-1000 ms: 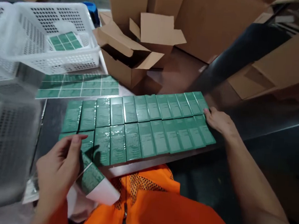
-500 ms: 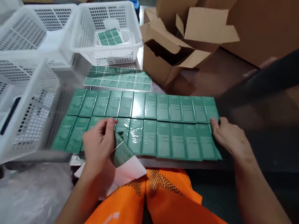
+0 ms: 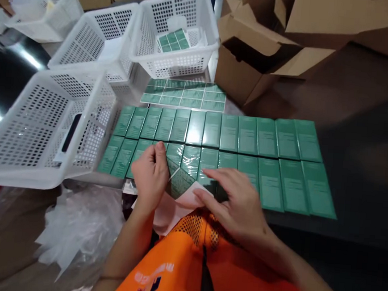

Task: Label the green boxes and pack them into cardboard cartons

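Pinching a green sticker (image 3: 180, 184) between thumb and fingers, your left hand (image 3: 151, 176) sits at the near edge of the green boxes (image 3: 213, 151), which lie flat in two tight rows on the dark table (image 3: 362, 176). The sticker is partly lifted off a pink backing sheet (image 3: 170, 211) that hangs over the table edge just nearer you than the boxes, above your orange vest (image 3: 188, 261). Your right hand (image 3: 235, 200) lies just beside the left one, its fingers stretched out and held loosely together, the fingertips resting on the backing sheet and overlapping the near row of boxes; it grips nothing that can be seen. Beyond the far row of boxes lies a flat sheet of green stickers (image 3: 184, 94), close to the boxes but not touching them. Farther back from the boxes stands a white basket (image 3: 173, 63) with another sticker sheet inside, and two more white baskets (image 3: 48, 120) stand to the left of the boxes, the nearest one touching the left end of the rows. An open cardboard box (image 3: 253, 74) stands behind the boxes to the right of the sticker sheet. Crumpled clear plastic (image 3: 73, 230) lies below the table edge, left of your vest.
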{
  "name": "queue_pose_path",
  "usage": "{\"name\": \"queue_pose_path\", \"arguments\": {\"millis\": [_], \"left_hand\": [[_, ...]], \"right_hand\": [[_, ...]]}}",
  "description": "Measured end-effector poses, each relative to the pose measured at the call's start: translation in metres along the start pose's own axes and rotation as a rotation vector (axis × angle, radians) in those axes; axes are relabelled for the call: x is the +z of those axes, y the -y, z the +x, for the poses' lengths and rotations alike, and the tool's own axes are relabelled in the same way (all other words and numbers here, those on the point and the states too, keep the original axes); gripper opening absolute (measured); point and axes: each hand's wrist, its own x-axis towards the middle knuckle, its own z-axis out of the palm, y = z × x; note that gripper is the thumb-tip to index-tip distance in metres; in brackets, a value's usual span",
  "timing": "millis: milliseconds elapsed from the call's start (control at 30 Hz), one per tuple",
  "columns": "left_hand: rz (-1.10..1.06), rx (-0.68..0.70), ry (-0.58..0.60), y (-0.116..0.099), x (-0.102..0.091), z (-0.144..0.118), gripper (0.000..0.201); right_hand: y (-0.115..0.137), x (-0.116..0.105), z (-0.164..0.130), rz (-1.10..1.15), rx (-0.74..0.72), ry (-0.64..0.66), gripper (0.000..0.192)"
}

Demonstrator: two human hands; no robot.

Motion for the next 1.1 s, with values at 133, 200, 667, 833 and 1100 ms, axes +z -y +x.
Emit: {"name": "queue_pose_path", "arguments": {"millis": [133, 200, 667, 833, 1100], "left_hand": [[0.036, -0.018, -0.027, 0.006, -0.002, -0.003, 0.042], [0.045, -0.037, -0.031, 0.013, -0.004, -0.002, 0.041], [-0.288, -0.009, 0.543, 0.059, -0.029, -0.011, 0.038], [-0.279, 0.042, 0.668, 0.047, -0.021, -0.020, 0.032], [-0.222, 0.057, 0.745, 0.052, -0.002, -0.020, 0.038]], "right_hand": [[0.007, 0.035, 0.009, -0.025, -0.087, -0.084, 0.006], [0.009, 0.039, 0.007, -0.066, -0.250, -0.082, 0.012], [-0.016, -0.010, 0.050, 0.484, 0.324, 0.180, 0.014], [-0.032, 0.015, 0.065, 0.605, 0.425, 0.258, 0.030], [-0.034, 0.037, 0.066, 0.268, 0.346, 0.226, 0.015]]}}
